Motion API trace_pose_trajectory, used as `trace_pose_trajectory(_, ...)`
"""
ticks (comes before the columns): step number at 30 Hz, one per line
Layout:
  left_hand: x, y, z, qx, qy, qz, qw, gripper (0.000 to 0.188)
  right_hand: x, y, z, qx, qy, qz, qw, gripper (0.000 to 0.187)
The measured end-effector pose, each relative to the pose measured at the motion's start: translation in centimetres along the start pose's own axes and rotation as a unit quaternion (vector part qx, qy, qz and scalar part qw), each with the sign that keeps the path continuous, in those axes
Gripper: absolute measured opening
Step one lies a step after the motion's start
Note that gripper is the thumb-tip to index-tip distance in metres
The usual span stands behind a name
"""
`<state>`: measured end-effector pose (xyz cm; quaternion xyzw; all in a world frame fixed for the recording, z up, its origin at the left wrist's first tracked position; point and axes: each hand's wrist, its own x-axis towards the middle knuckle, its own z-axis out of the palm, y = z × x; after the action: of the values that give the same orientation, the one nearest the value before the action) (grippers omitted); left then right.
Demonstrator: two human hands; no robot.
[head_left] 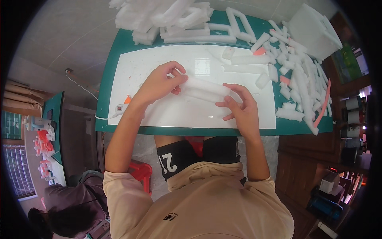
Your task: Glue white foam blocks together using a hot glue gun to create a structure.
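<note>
A long white foam strip (205, 88) spans the gap between my hands, slightly blurred, above the white board. At its left end my left hand (165, 83) is closed, pinching the strip between thumb and fingers. My right hand (242, 108) curls around the other end, with thumb and index finger at the foam and the lower fingers spread. Part of each end is hidden by my fingers. Near my left forearm lies a white corded tool (120, 108) with a switch and an orange tip (127, 99).
The white board (159, 115) lies on a green table (107, 79). White foam frames (199, 34) are stacked at the back. Loose foam pieces (294, 71) pile up at right, below a large foam block (314, 32). A red stool (141, 173) stands at left; another person (75, 199) sits behind.
</note>
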<state>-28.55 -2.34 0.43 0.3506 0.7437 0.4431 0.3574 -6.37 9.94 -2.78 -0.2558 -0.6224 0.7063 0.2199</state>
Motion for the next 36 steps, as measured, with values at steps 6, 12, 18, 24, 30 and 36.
trace_pose_trajectory(6,0.22,-0.1,0.06,-0.001,-0.011,0.002,1.0,0.023,0.02,0.31,0.23,0.003,0.016,-0.011,1.0,0.033)
trace_pose_trajectory(12,0.11,0.09,0.15,-0.002,-0.01,-0.002,1.0,0.022,-0.13,0.4,0.28,-0.008,0.03,-0.022,0.999,0.033)
trace_pose_trajectory(18,0.03,0.24,0.05,0.001,-0.022,-0.005,1.0,0.016,-0.06,0.5,0.39,-0.009,0.039,-0.024,0.999,0.033)
trace_pose_trajectory(24,0.1,0.16,0.06,0.006,-0.017,-0.01,1.0,0.015,-0.08,0.56,0.52,-0.007,0.037,-0.027,0.999,0.033)
trace_pose_trajectory(30,0.14,-0.05,0.13,-0.004,-0.015,-0.005,1.0,0.022,-0.05,0.58,0.42,-0.013,0.038,-0.03,0.999,0.031)
trace_pose_trajectory(36,0.15,-0.09,0.12,0.014,-0.009,0.002,1.0,0.024,0.69,0.41,0.03,-0.016,0.039,-0.023,0.999,0.026)
